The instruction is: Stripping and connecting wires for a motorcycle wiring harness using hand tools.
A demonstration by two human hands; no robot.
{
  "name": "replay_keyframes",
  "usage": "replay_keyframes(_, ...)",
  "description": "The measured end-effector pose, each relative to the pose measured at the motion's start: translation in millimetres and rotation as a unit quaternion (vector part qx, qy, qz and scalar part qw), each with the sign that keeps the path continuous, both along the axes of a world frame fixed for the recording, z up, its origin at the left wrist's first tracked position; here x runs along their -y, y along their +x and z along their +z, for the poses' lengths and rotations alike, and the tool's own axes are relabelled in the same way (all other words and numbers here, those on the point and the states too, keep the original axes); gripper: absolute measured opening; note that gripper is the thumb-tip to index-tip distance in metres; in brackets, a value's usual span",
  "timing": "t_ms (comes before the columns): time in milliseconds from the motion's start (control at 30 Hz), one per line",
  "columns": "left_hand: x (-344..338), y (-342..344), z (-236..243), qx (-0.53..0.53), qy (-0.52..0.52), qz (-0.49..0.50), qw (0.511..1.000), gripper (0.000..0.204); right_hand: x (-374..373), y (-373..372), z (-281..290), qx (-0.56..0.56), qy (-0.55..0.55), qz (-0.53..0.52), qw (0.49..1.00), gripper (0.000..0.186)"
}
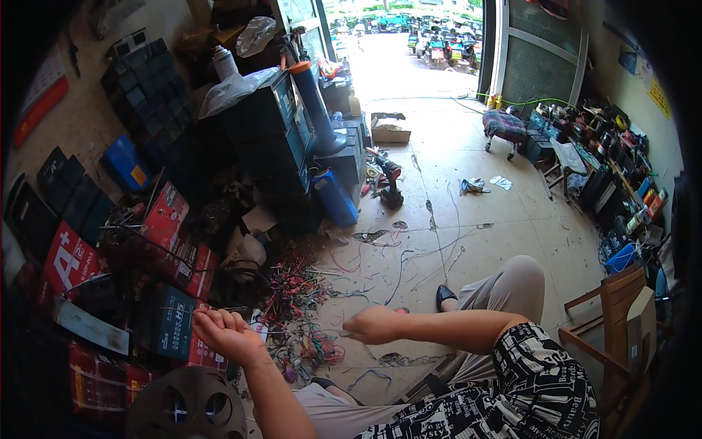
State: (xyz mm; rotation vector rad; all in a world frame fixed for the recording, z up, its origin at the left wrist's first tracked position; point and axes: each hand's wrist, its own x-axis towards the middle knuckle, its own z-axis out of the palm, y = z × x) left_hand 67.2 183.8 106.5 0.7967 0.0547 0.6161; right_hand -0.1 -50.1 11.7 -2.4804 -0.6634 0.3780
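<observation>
My left hand is curled with the palm up around a thin wire, in front of a dark teal battery at the lower left. My right hand is closed on the thin wire, which seems to stretch between both hands over the floor. Below and behind the wire lies a tangle of red, green and other cut wires. A dark round metal piece with holes is below my left hand.
Stacked red batteries and dark cases line the left. A drill stands on the tiled floor beside a blue battery. A wheeled stool, cluttered tools and a wooden chair are right. A doorway shows scooters outside.
</observation>
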Motion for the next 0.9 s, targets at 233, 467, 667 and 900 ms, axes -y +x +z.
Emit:
replay_keyframes(233, 11, -6, 4, 0.061, 0.116, 0.030, 0.991, 0.019, 30, 26, 13, 0.172, -0.056, -0.046, 0.982, 0.012)
replay_keyframes(467, -2, 3, -30, -0.204, 0.324, -0.141, 0.913, 0.035, 98, 23, 15, 0.240, -0.109, -0.054, 0.963, 0.010)
replay_keyframes(667, 15, -5, -50, -0.279, 0.546, -0.252, 0.749, 0.040, 178, -4, -37, 0.149, -0.145, -0.078, 0.975, 0.012)
replay_keyframes(900, 34, -17, -61, -0.248, 0.690, -0.271, 0.624, 0.039, 267, -3, -26, 0.086, -0.240, -0.151, 0.955, 0.014)
